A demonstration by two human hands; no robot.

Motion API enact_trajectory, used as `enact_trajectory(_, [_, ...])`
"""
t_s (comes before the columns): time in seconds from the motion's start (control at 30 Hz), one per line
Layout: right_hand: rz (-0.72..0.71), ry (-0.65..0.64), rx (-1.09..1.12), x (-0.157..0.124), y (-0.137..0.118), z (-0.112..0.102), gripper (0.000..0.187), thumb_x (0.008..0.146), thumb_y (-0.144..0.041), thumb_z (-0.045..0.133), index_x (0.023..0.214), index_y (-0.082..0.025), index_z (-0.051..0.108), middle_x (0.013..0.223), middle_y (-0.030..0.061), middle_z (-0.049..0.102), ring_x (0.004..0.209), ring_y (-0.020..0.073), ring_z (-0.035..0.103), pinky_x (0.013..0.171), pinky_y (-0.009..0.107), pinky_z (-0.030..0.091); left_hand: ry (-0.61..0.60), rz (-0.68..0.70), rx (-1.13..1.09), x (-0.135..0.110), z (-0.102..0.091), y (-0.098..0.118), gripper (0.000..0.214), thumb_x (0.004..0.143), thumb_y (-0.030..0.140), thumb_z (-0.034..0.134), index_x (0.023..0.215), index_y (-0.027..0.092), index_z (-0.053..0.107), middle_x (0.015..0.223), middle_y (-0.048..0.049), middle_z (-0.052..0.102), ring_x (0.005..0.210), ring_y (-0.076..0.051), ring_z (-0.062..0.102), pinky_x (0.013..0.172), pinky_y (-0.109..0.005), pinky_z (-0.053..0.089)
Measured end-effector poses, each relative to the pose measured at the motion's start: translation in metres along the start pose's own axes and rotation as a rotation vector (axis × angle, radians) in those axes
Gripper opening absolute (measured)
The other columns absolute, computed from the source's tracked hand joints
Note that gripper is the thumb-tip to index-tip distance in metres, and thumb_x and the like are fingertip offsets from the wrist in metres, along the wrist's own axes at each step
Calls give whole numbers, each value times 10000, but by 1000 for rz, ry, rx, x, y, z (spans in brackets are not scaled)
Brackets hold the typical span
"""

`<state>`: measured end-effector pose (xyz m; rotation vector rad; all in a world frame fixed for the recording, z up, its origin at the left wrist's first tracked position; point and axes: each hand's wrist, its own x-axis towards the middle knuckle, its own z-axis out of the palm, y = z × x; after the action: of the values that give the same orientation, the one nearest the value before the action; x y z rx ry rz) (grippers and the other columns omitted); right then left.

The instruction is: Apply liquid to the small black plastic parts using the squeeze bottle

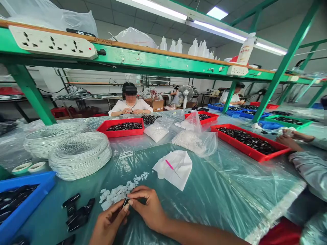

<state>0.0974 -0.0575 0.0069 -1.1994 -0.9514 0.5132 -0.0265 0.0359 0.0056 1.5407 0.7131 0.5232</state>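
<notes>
My left hand point(108, 223) and my right hand point(149, 207) meet near the bottom of the view, fingers pinched together on one small black part point(125, 202). A heap of small white plastic pieces point(120, 192) lies on the plastic-covered table just beyond my fingertips. Several black parts point(76, 212) lie loose to the left of my left hand. A folded white paper with a pink-handled pick point(175, 168) rests farther out, ahead of my right hand.
A blue tray point(38, 195) of black parts sits at the left. Coils of white wire point(79, 154) and tape rolls point(29, 167) lie behind it. Red trays point(251, 143) and bags of white pieces point(192, 139) fill the middle. A person's arm point(304, 160) rests at the right; other people sit opposite.
</notes>
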Motion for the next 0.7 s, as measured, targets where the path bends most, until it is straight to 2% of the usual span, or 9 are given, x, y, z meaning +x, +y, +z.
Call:
enact_trajectory(0.13, [43, -84, 0, 3, 6, -5, 191, 735, -351, 657, 863, -224, 722, 812, 37, 663, 745, 179, 592, 694, 296, 443, -160, -68, -132, -5, 4, 11, 358, 693, 421, 682, 878, 115, 678, 630, -2, 584, 529, -86, 504, 537, -196, 438])
enact_trajectory(0.23, [88, -72, 30, 6, 11, -9, 251, 789, -390, 589, 940, -214, 684, 869, 42, 658, 767, 174, 583, 714, 297, 439, -196, -134, -328, -7, 4, 15, 322, 731, 393, 663, 880, 108, 655, 729, -36, 618, 585, -81, 545, 623, -211, 465])
enact_trajectory(0.37, [135, -37, 47, 11, 18, -18, 385, 782, -422, 584, 1108, -216, 592, 886, 39, 624, 737, 166, 573, 718, 300, 444, -145, -165, -495, -8, -1, 12, 394, 776, 447, 599, 931, 86, 630, 814, -104, 649, 652, -121, 606, 687, -260, 499])
enact_trajectory(0.5, [184, -18, 21, 17, 23, -26, 440, 764, -457, 587, 1117, -194, 576, 848, 42, 624, 680, 164, 581, 691, 315, 459, -118, -142, -552, -7, -6, 11, 427, 809, 452, 555, 1008, 77, 604, 882, -133, 654, 686, -138, 631, 701, -263, 505])
enact_trajectory(0.7, [219, -64, -7, 17, 31, -29, 452, 758, -466, 593, 1110, -182, 576, 823, 43, 652, 676, 168, 598, 681, 313, 483, -105, -91, -554, -7, -10, 8, 370, 801, 397, 586, 978, 73, 613, 872, -125, 659, 684, -136, 634, 705, -264, 501])
